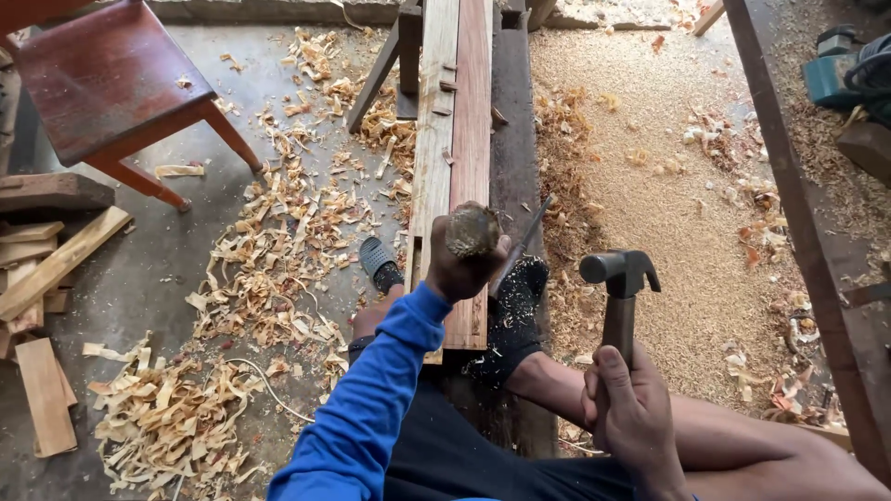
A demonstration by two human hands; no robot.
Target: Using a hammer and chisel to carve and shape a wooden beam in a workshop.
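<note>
Gripping the battered round wooden handle of a steel chisel (473, 232), the left hand (461, 269) is clenched tight around it just under the frayed top, so that the top faces up toward the camera. The chisel's thin blade slants down and away to the right, its edge meeting the long reddish-brown wooden plank (471, 139) that runs straight away from the person along the dark worktop (515, 111). The right hand (631, 408) is wrapped shut around the shaft of a grey metal claw hammer (620, 274), whose shaft points away from the body and whose striking face is turned left, toward the chisel. The hammer head sits to the right of the chisel top, near but clearly apart. Pale wood shavings (278, 250) litter the floor on the left.
</note>
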